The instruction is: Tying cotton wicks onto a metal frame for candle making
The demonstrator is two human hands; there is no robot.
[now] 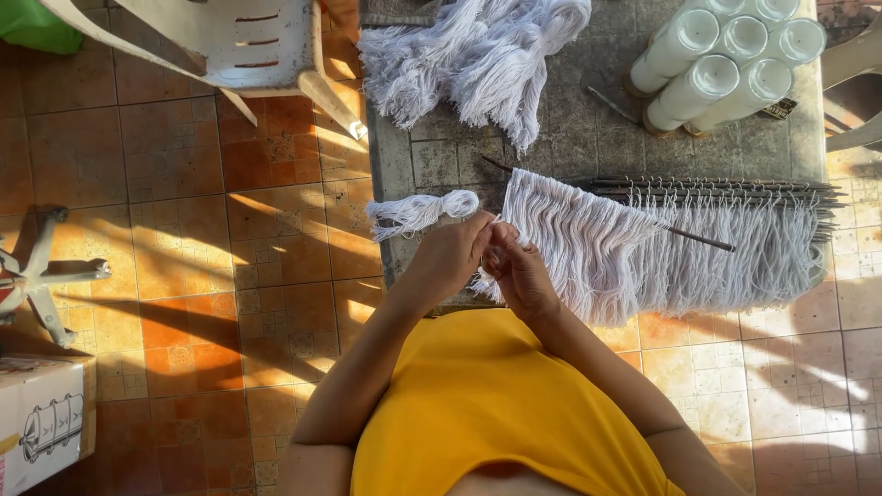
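Our left hand and right hand are pinching white yarn strands at frame centre; soft, light, limp, we judge; best gripped near the knotted rod.

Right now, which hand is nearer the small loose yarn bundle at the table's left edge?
Left. The left hand sits just below-right of the yarn bundle; the right hand is farther right, against the hanging fringe.

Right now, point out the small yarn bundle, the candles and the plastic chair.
yarn bundle (418, 211), head view, middle of the loose skein.
candles (726, 55), head view, top of a middle candle.
plastic chair (248, 41), head view, slotted seat.
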